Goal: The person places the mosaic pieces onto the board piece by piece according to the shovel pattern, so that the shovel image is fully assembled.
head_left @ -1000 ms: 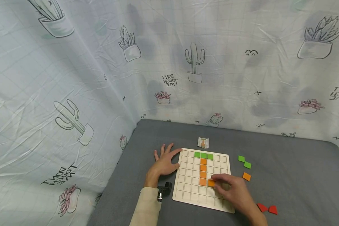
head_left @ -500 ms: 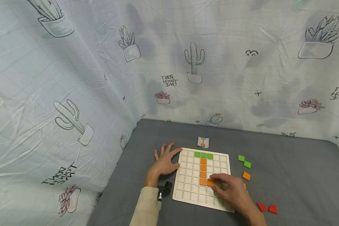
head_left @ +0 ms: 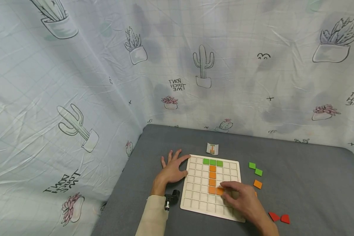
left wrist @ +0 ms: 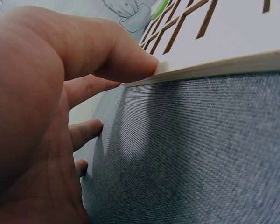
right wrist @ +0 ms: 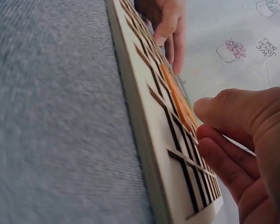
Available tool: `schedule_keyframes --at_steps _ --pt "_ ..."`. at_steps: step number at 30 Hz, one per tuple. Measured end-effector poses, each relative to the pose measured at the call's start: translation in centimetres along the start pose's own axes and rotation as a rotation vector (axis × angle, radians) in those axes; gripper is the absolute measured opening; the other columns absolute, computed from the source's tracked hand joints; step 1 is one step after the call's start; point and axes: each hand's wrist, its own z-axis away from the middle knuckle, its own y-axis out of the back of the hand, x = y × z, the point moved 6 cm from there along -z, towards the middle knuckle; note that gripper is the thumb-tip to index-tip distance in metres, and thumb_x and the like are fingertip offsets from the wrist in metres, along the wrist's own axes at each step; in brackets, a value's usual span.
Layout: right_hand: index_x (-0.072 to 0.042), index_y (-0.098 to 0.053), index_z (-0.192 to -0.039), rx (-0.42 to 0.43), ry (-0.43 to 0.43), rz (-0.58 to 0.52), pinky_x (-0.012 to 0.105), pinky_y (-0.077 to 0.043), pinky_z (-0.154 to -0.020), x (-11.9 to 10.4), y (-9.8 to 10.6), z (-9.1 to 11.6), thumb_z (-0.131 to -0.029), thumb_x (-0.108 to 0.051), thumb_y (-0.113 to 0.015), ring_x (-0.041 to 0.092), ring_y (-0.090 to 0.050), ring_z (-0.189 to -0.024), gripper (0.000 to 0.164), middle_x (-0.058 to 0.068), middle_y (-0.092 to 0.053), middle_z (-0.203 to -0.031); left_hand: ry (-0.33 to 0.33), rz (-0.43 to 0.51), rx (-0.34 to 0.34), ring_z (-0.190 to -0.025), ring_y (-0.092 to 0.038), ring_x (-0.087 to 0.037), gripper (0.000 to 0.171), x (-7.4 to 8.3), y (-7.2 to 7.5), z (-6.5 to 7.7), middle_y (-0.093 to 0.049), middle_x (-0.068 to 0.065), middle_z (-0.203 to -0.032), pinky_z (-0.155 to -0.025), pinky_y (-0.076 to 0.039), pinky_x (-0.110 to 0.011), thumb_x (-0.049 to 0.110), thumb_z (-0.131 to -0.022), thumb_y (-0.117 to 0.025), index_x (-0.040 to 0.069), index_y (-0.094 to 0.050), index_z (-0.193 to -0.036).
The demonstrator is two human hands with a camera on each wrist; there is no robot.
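A pale wooden grid board [head_left: 194, 196] lies on the grey table. Three green tiles [head_left: 213, 162] form a row near its far edge, with a column of orange square tiles [head_left: 212, 175] running down from the middle one. My right hand [head_left: 243, 200] bends over the board, thumb and index fingertips at the edges of another orange square tile [head_left: 219, 191], which lies flat beside the column's lowest tile. In the right wrist view the thumb hides part of this contact. My left hand [head_left: 171, 172] is spread at the board's left edge, its thumb touching the rim [left wrist: 214, 70].
A small printed pattern card [head_left: 212, 148] lies behind the board. To the right are two loose green tiles [head_left: 255, 168], an orange tile [head_left: 257, 184], another partly hidden by my right hand, and two red pieces [head_left: 279, 217]. Patterned cloth [head_left: 236, 75] hangs behind.
The orange tile at my right fingertips has shifted slightly left, up to the column. The right hand moved little. My left hand stays at the board's edge.
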Motion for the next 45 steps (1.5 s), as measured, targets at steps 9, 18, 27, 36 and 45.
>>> schedule_keyframes --at_steps 9,18,27,36,45 --pt "-0.018 -0.085 -0.114 0.054 0.014 -0.048 0.028 -0.066 -0.081 0.7 1.5 0.8 -0.079 -0.003 -0.096 0.006 -0.079 -0.095 0.039 -0.012 -0.083 -0.108 0.006 -0.041 0.010 -0.170 0.000 -0.051 0.070 -1.5 -0.9 -0.7 -0.024 -0.014 -0.182 -0.123 0.017 -0.082 0.021 -0.095 -0.073 0.032 -0.056 -0.162" --pt "-0.016 -0.084 -0.115 0.080 -0.042 -0.115 0.018 -0.063 -0.077 2.6 3.9 2.1 -0.082 -0.004 -0.095 0.004 -0.079 -0.092 0.037 -0.003 -0.084 -0.107 0.017 -0.050 0.005 -0.170 0.000 -0.051 0.069 -1.4 -0.8 -0.6 -0.024 -0.014 -0.182 -0.124 0.016 -0.081 0.020 -0.095 -0.074 0.029 -0.057 -0.162" --pt "-0.015 -0.083 -0.118 0.130 -0.067 -0.130 0.008 -0.058 -0.083 5.0 6.7 3.8 -0.084 -0.004 -0.094 -0.007 -0.075 -0.099 0.037 0.002 -0.085 -0.108 0.023 -0.041 -0.025 -0.168 -0.002 -0.054 0.067 0.4 0.0 0.2 -0.025 -0.019 -0.181 -0.123 0.012 -0.085 0.017 -0.096 -0.074 0.024 -0.057 -0.161" --pt "-0.017 -0.083 -0.118 0.129 -0.163 -0.042 0.002 -0.054 -0.081 7.8 9.4 5.4 -0.087 -0.011 -0.094 -0.014 -0.071 -0.098 0.034 0.000 -0.084 -0.109 0.048 -0.048 -0.045 -0.170 -0.001 -0.051 0.068 0.7 0.1 0.4 -0.023 -0.017 -0.182 -0.125 0.012 -0.083 0.018 -0.097 -0.072 0.024 -0.055 -0.163" --pt "-0.015 -0.083 -0.117 0.154 -0.170 0.009 0.001 -0.053 -0.078 9.4 11.1 5.7 -0.084 -0.007 -0.094 -0.017 -0.069 -0.094 0.036 -0.011 -0.083 -0.105 0.047 -0.052 -0.041 -0.170 -0.001 -0.051 0.067 0.8 0.2 0.4 -0.024 -0.017 -0.182 -0.126 0.012 -0.082 0.018 -0.098 -0.072 0.024 -0.056 -0.163"
